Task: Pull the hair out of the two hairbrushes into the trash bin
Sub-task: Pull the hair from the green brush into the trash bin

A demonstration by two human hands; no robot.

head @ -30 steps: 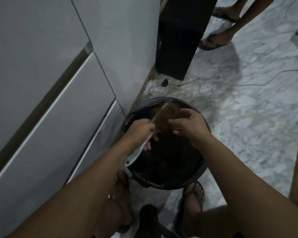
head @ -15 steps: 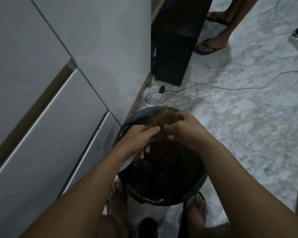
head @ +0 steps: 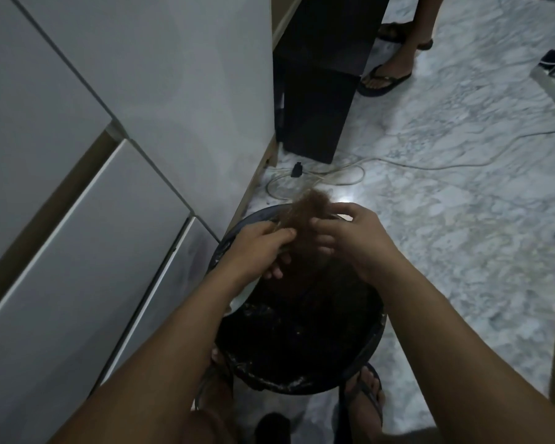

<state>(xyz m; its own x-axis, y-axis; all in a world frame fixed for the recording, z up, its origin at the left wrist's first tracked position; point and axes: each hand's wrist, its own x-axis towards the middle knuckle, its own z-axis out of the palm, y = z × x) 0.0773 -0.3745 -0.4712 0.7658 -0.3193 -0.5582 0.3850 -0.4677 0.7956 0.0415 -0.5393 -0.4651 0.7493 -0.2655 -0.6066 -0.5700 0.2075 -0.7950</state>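
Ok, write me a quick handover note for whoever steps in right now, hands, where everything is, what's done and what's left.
Left hand: grips the hairbrush over the trash bin; only its pale handle end shows below the wrist.
Right hand: fingers curled at the clump of brown hair rising from the brush head; whether they pinch it is hard to tell.
Bin: on the marble floor beside the white cabinet, directly under both hands.
Done: a clump is partly lifted off the bristles.
Left: pull it free, drop it in the bin, clear any remaining hair. The second brush is not in view.
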